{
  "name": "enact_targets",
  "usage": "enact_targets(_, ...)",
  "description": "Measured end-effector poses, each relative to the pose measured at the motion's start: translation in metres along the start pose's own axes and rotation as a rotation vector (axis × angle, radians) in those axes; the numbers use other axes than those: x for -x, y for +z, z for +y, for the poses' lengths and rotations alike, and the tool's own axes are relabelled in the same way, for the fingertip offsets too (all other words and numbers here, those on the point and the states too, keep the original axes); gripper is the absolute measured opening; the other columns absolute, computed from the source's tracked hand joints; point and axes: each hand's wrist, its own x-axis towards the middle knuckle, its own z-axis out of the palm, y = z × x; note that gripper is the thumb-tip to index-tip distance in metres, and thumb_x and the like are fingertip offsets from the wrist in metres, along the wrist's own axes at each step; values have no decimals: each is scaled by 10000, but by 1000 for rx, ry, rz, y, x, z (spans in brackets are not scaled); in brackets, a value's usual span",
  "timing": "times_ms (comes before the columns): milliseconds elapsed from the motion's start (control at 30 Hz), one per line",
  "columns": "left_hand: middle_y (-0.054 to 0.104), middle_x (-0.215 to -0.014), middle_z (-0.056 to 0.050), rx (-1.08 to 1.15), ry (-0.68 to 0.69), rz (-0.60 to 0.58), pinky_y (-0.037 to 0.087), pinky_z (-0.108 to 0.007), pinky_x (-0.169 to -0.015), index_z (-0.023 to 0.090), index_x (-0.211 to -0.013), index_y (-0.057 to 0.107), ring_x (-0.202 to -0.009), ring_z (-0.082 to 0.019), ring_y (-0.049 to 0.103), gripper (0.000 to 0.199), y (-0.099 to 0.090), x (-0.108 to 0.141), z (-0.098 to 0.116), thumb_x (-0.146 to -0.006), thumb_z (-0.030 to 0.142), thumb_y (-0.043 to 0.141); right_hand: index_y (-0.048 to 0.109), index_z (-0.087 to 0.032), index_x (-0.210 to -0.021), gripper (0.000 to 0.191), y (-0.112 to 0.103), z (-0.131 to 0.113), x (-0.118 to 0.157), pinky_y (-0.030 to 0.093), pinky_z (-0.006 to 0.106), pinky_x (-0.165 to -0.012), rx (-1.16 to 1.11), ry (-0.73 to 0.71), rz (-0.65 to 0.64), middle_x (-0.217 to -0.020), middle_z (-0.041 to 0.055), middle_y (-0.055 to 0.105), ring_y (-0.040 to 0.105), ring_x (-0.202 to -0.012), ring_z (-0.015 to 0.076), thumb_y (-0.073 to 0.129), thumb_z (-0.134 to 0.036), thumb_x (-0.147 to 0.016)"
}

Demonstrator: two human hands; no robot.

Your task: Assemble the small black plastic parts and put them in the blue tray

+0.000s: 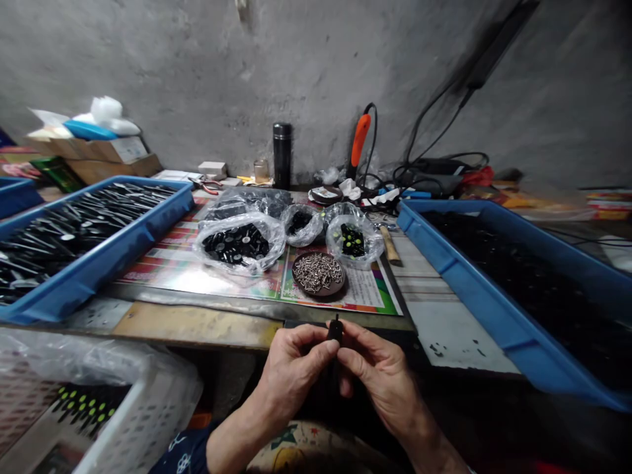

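Note:
My left hand [301, 361] and my right hand [378, 363] meet just below the table's front edge. Between their thumbs and fingertips they pinch a small black plastic part [335, 330] with a thin pin pointing up; its lower end is hidden by my fingers. Just beyond sits a round brown dish [340, 289] full of small silver screws [318, 273]. Behind it are a clear bag [378, 249] of black pieces with yellow-green dots, a smaller bag [311, 230] of black pieces, and a wide bag [276, 240] of black parts with round heads.
A blue tray [103, 263] of long black parts with metal shafts stands left, another blue tray [464, 299] of dark parts right. A white basket [148, 401] is low left. At the back are a black thermos [282, 155], an orange-handled tool [361, 139] and cables.

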Motion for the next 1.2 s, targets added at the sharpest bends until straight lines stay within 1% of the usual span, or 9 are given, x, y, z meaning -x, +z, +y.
enact_targets(100, 655, -618, -22, -120, 87, 52, 380, -216, -553, 142, -791, 768, -565, -115, 497, 260, 0, 0, -5, -819, 398, 734, 731, -156, -1174, 421, -4, -7, -2, 434, 195, -460, 99, -43, -10, -584, -18, 571, 504, -453, 112, 750, -478, -904)
enact_targets(233, 651, -670, -23, -340, 190, 105, 384, -240, -615, 150, -748, 755, -648, -144, 527, 189, -2, -1, -10, -823, 311, 689, 723, -138, -967, 293, -6, -22, -10, 389, 187, -454, 285, -64, 32, -557, -36, 527, 462, -444, 101, 719, -420, -890)
enact_targets(433, 592, -639, -21, -449, 203, 88, 367, -263, -627, 142, -717, 728, -643, -153, 508, 232, -2, 2, -10, -835, 316, 632, 643, -161, -774, 217, 3, -29, -17, 331, 179, -411, 387, -61, -2, -577, -38, 495, 418, -431, 91, 646, -359, -863)
enact_targets(633, 568, -691, -23, -341, 196, 90, 387, -262, -634, 158, -685, 625, -666, -151, 477, 261, 3, 3, -4, -836, 370, 634, 655, -176, -747, 264, 4, -21, -17, 310, 178, -392, 319, -92, 68, -573, -37, 490, 375, -419, 86, 704, -410, -857)
enact_targets(733, 603, -713, -31, -150, 137, 25, 434, -258, -645, 164, -748, 596, -673, -154, 538, 348, 6, 2, -3, -856, 492, 640, 655, -173, -747, 346, 4, -20, -18, 317, 179, -379, 271, -65, 56, -561, -25, 508, 398, -410, 95, 740, -494, -845)
enact_targets(800, 614, -663, -17, 10, 52, -35, 448, -244, -553, 180, -801, 561, -571, -140, 553, 420, 7, 1, -5, -829, 586, 661, 652, -172, -752, 394, 6, -19, -19, 327, 178, -375, 241, -55, 65, -547, -24, 506, 403, -401, 97, 744, -543, -846)
enact_targets(867, 588, -585, 12, 117, -9, -59, 381, -206, -416, 191, -811, 526, -424, -95, 472, 496, 6, 0, -6, -772, 654, 700, 651, -172, -746, 420, 9, -16, -21, 328, 174, -374, 225, -65, 77, -542, -27, 501, 390, -399, 91, 755, -568, -840)
enact_targets(1000, 560, -546, 30, 185, -22, 2, 254, -158, -332, 177, -747, 513, -345, -26, 348, 585, 5, -3, -2, -663, 691, 779, 644, -166, -736, 461, 16, -17, -28, 316, 161, -372, 211, -68, 63, -542, -23, 509, 395, -414, 91, 783, -599, -808)
enact_targets(1200, 562, -550, 22, 176, 45, 50, 268, -143, -331, 151, -734, 549, -366, -22, 368, 563, -4, -3, 1, -684, 658, 788, 642, -165, -761, 515, 23, -25, -39, 335, 163, -372, 251, -3, -41, -559, -13, 532, 420, -420, 98, 767, -663, -795)
